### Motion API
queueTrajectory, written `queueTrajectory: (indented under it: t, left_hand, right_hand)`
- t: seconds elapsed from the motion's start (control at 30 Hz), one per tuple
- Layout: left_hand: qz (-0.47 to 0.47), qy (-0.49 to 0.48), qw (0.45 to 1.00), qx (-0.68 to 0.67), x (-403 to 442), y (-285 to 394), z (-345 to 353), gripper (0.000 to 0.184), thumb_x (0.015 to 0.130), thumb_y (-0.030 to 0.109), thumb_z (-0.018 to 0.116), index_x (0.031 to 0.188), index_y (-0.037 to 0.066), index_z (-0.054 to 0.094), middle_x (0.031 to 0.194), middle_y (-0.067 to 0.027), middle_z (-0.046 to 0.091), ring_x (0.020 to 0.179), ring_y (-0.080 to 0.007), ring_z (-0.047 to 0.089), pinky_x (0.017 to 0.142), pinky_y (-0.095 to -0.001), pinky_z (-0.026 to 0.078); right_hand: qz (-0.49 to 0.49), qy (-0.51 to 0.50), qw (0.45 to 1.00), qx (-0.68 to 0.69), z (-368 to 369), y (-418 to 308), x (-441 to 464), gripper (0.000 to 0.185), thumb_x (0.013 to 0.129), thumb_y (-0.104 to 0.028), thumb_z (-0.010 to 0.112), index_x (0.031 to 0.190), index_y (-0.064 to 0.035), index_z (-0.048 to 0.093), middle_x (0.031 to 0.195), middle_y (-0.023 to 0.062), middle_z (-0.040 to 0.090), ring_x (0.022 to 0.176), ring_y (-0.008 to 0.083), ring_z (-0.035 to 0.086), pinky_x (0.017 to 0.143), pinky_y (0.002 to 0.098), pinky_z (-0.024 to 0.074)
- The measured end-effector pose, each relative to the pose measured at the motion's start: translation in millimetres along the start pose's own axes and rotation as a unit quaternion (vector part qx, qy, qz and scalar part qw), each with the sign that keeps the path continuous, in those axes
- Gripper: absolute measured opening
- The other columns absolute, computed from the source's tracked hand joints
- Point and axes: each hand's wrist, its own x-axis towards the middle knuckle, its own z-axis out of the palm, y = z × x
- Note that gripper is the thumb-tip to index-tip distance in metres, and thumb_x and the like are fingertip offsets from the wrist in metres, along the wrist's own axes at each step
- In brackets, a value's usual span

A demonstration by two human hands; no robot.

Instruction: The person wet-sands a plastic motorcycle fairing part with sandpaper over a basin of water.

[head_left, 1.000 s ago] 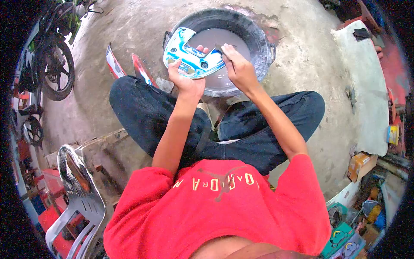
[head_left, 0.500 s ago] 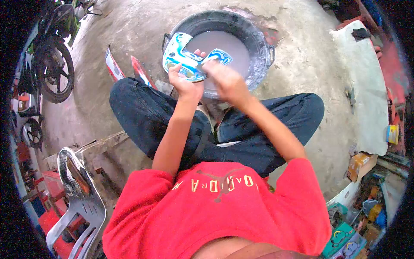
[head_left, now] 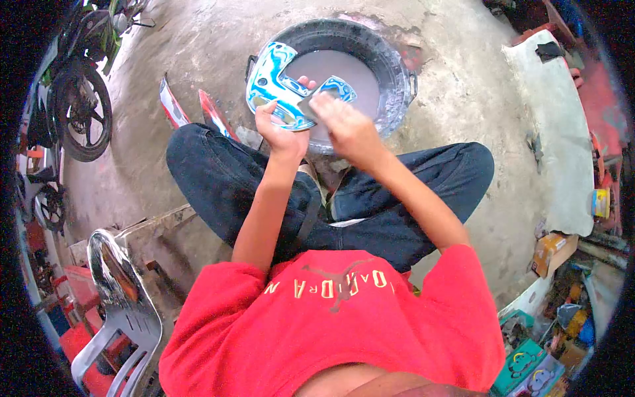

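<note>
A blue and white curved panel [head_left: 268,86] is tilted over the near left part of a black basin [head_left: 397,79] of cloudy grey water. My left hand [head_left: 286,135] grips the panel's lower edge, thumb on top and fingertips showing in its notch. On the panel's right part, my right hand [head_left: 344,126] presses a thin dark grey sheet [head_left: 317,101] flat against the surface. The fingers of this hand are close together and slightly blurred.
Two red and white panels [head_left: 215,114] lie on the floor left of the basin. A motorcycle wheel [head_left: 81,109] stands at far left, with a grey plastic chair [head_left: 126,311] at lower left. A cardboard box [head_left: 554,255] and teal boxes [head_left: 522,364] are at right.
My right hand with the grey sheet has moved left and down from the panel's right tip onto its surface. The panel has turned and shifted slightly in my left hand.
</note>
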Motion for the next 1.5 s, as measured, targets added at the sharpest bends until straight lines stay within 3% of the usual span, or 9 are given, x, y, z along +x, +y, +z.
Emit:
queueTrajectory:
  t: [0.3, 0.43, 0.6, 0.77, 0.9, 1.03, 1.2, 1.37, 1.5]
  left_hand:
    - [-0.019, -0.015, 1.000, 0.005, 2.5, 1.7, -0.5, 0.067, 0.082, 0.031, 0.047, 0.142, 0.000, 0.042, 0.124, -0.0283, 0.061, 0.114, -0.0443, 0.061, 0.106, -0.0559, 0.045]
    - [-0.021, 0.011, 1.000, 0.014, -3.7, 3.3, -1.4, 0.067, 0.083, 0.032, 0.046, 0.142, -0.001, 0.041, 0.123, -0.0285, 0.061, 0.113, -0.0444, 0.062, 0.105, -0.0553, 0.046]
    - [-0.051, -0.017, 0.998, -0.026, 5.2, 1.6, -12.2, 0.068, 0.085, 0.034, 0.047, 0.143, -0.001, 0.040, 0.120, -0.0288, 0.061, 0.111, -0.0433, 0.062, 0.105, -0.0552, 0.046]
    - [-0.021, 0.026, 0.999, -0.020, 3.3, -2.5, -8.9, 0.066, 0.087, 0.034, 0.045, 0.143, -0.002, 0.040, 0.122, -0.0299, 0.060, 0.111, -0.0431, 0.062, 0.106, -0.0557, 0.045]
    - [-0.035, -0.016, 0.999, -0.009, 9.1, -0.5, -19.4, 0.073, 0.084, 0.034, 0.050, 0.146, -0.003, 0.039, 0.129, -0.0318, 0.057, 0.119, -0.0462, 0.058, 0.110, -0.0563, 0.042]
    - [-0.032, 0.023, 0.999, -0.003, -0.9, -0.7, -5.4, 0.067, 0.087, 0.036, 0.045, 0.142, -0.002, 0.042, 0.123, -0.0288, 0.061, 0.112, -0.0431, 0.063, 0.103, -0.0541, 0.047]
    - [-0.010, 0.008, 1.000, 0.021, 6.8, -3.5, -10.8, 0.067, 0.086, 0.036, 0.045, 0.142, -0.001, 0.042, 0.120, -0.0292, 0.062, 0.110, -0.0438, 0.063, 0.102, -0.0551, 0.048]
    - [-0.026, 0.031, 0.999, -0.003, 3.4, -0.8, -13.5, 0.066, 0.087, 0.035, 0.044, 0.142, -0.001, 0.041, 0.120, -0.0292, 0.062, 0.109, -0.0438, 0.063, 0.102, -0.0555, 0.048]
    - [-0.031, 0.006, 0.999, -0.021, 8.1, -0.1, -15.3, 0.071, 0.085, 0.035, 0.048, 0.144, -0.003, 0.039, 0.125, -0.0318, 0.058, 0.115, -0.0466, 0.060, 0.107, -0.0577, 0.043]
  right_hand:
    - [-0.031, -0.008, 0.999, 0.004, -7.4, -4.3, 1.9, 0.043, 0.086, -0.002, 0.055, 0.129, -0.0010, 0.061, 0.130, 0.0189, 0.064, 0.122, 0.0331, 0.062, 0.104, 0.0420, 0.0501]
    - [0.050, 0.015, 0.997, -0.061, -1.3, 39.0, 11.3, 0.042, 0.087, -0.003, 0.056, 0.129, -0.0023, 0.062, 0.130, 0.0203, 0.064, 0.121, 0.0320, 0.063, 0.102, 0.0434, 0.0507]
    - [-0.046, 0.004, 0.999, -0.004, -3.4, -10.4, 5.1, 0.043, 0.086, -0.001, 0.056, 0.128, -0.0018, 0.062, 0.128, 0.0196, 0.066, 0.121, 0.0302, 0.064, 0.102, 0.0418, 0.0512]
    - [0.061, -0.002, 0.995, -0.082, 12.5, 50.6, 1.4, 0.041, 0.087, -0.002, 0.055, 0.128, -0.0020, 0.063, 0.129, 0.0187, 0.066, 0.121, 0.0292, 0.064, 0.103, 0.0409, 0.0508]
    - [-0.038, -0.008, 0.999, 0.016, 2.8, -6.3, 0.1, 0.042, 0.087, -0.003, 0.054, 0.129, -0.0002, 0.061, 0.130, 0.0205, 0.064, 0.122, 0.0332, 0.062, 0.104, 0.0422, 0.0498]
    - [0.044, 0.021, 0.995, -0.090, 5.5, 47.7, 8.1, 0.040, 0.089, -0.010, 0.053, 0.127, -0.0008, 0.060, 0.127, 0.0200, 0.065, 0.117, 0.0321, 0.065, 0.096, 0.0406, 0.0542]
    - [-0.044, 0.012, 0.999, -0.026, 6.9, -5.4, -4.4, 0.043, 0.088, -0.010, 0.055, 0.130, -0.0019, 0.059, 0.127, 0.0187, 0.066, 0.117, 0.0311, 0.065, 0.097, 0.0420, 0.0539]
    - [0.084, 0.006, 0.995, -0.055, 10.2, 45.7, 1.4, 0.044, 0.087, -0.003, 0.056, 0.131, -0.0024, 0.061, 0.127, 0.0193, 0.066, 0.121, 0.0310, 0.064, 0.102, 0.0424, 0.0513]
    - [-0.019, -0.006, 1.000, 0.021, 3.9, -10.7, -6.8, 0.045, 0.087, -0.004, 0.054, 0.132, -0.0015, 0.060, 0.129, 0.0218, 0.064, 0.122, 0.0337, 0.062, 0.101, 0.0431, 0.0514]
